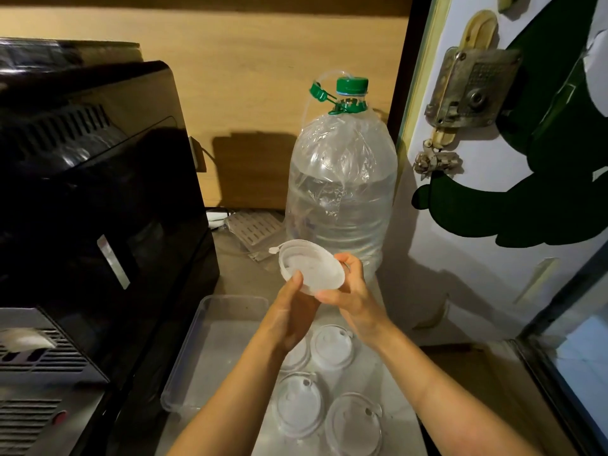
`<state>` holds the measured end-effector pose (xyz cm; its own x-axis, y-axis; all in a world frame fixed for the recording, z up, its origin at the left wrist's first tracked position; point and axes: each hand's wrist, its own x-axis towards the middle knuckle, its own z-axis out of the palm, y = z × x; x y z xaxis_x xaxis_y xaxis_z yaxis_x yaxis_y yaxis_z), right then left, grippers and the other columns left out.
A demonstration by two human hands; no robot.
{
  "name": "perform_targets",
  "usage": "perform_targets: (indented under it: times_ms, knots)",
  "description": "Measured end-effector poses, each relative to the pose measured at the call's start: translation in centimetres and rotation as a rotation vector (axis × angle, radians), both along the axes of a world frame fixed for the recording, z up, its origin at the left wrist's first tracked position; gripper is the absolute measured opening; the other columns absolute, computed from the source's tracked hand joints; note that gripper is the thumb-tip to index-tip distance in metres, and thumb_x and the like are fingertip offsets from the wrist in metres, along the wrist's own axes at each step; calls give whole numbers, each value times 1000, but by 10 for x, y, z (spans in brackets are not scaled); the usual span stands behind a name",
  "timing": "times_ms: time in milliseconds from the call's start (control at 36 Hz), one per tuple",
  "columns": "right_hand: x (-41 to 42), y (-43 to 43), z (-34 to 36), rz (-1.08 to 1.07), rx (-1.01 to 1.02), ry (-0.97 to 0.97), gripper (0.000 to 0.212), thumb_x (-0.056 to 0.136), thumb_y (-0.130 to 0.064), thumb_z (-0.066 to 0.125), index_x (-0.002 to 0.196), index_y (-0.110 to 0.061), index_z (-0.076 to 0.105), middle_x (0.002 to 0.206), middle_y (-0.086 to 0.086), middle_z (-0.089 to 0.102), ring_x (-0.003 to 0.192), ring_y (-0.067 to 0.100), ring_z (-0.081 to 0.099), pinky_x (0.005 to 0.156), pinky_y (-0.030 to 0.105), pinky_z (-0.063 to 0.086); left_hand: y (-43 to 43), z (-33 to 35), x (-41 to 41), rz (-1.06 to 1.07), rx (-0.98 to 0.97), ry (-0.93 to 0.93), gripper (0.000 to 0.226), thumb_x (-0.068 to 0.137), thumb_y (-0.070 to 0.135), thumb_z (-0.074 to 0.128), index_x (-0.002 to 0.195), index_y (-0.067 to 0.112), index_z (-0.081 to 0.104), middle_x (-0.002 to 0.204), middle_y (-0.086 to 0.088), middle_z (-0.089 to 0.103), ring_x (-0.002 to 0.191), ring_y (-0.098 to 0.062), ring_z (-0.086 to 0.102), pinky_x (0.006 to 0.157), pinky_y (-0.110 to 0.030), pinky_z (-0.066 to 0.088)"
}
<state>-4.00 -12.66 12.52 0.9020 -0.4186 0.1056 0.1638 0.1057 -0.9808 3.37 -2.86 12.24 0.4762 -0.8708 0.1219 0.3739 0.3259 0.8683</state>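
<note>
I hold a round translucent plastic lid (311, 269) up above the counter, tilted toward me, with a small tab at its upper left. My left hand (292, 319) supports it from below, thumb on its near rim. My right hand (353, 291) pinches its right edge between thumb and fingers. Below my hands, several more clear lids lie on the counter, such as one (332, 347) under my right wrist, one (297, 404) nearer me and one (353, 422) at the bottom.
A clear rectangular plastic tray (210, 350) sits left of the lids. A big water bottle (342, 192) with a green cap stands behind. A black coffee machine (98, 199) fills the left. A white door with a metal lock (470, 90) is on the right.
</note>
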Motion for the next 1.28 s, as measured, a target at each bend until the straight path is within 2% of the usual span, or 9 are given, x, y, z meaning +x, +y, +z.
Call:
perform_targets:
  times_ms: [139, 222, 417, 500, 611, 833, 917, 1000, 1278]
  knots:
    - [-3, 7, -2, 53, -30, 69, 73, 42, -31, 73, 103, -26, 34, 105, -3, 54, 98, 10, 55, 71, 16, 53, 4, -2, 3, -23, -11, 37, 79, 38, 62, 80, 99, 15, 61, 86, 4, 74, 86, -8, 67, 75, -21, 54]
    - [-4, 10, -9, 58, -59, 128, 74, 42, -34, 74, 103, -28, 34, 113, -1, 52, 109, 14, 50, 83, 21, 50, 7, -6, 4, -40, -15, 104, 84, 32, 58, 83, 98, 12, 59, 83, 3, 74, 81, -9, 69, 71, -22, 55]
    - [-13, 8, -15, 177, -237, 316, 87, 53, -35, 75, 122, -18, 24, 124, -24, 38, 128, 5, 31, 99, 19, 33, 14, -24, 12, -18, 3, 234, 81, 30, 55, 85, 97, 14, 67, 100, -5, 67, 96, -17, 61, 90, -33, 43]
    - [-17, 4, -17, 192, -261, 330, 68, 72, -15, 73, 120, -19, 25, 150, -11, 23, 135, 2, 20, 106, 22, 23, 17, -31, 13, -28, 5, 274, 76, 31, 54, 86, 95, 16, 71, 101, -4, 70, 101, -19, 61, 99, -36, 38]
    - [-26, -5, -16, 143, -323, 408, 83, 64, -33, 74, 130, -27, 23, 154, -1, 18, 139, 7, 16, 106, 24, 21, 23, -37, 14, -18, 46, 282, 87, 27, 54, 86, 100, 12, 66, 96, -4, 74, 96, -17, 67, 100, -38, 38]
    - [-61, -13, -38, 267, -867, 683, 94, 74, -34, 74, 146, -25, 14, 156, -2, 19, 141, 15, 23, 110, 27, 27, 40, -55, 16, -21, 154, 316, 114, 23, 49, 90, 122, 9, 49, 112, -6, 67, 103, -20, 66, 90, -33, 51]
    - [-71, -6, -52, 461, -1178, 800, 98, 73, -40, 74, 147, -22, 11, 158, 1, 14, 144, 20, 14, 115, 32, 20, 42, -62, 14, -38, 136, 304, 109, 25, 46, 91, 122, 23, 48, 111, -6, 69, 101, -23, 67, 88, -36, 52]
    - [-74, 2, -67, 598, -1388, 827, 97, 69, -39, 76, 145, -18, 19, 153, 6, 24, 139, 26, 24, 114, 37, 23, 45, -66, 12, -83, 120, 288, 100, 25, 44, 91, 115, 28, 52, 106, -4, 73, 101, -25, 67, 82, -34, 57]
    - [-73, 18, -110, 624, -1586, 849, 89, 63, -47, 77, 135, -18, 32, 135, 10, 43, 120, 31, 44, 101, 43, 34, 53, -74, 6, -162, 141, 259, 83, 26, 45, 91, 103, 26, 67, 105, -4, 73, 100, -25, 67, 76, -34, 58]
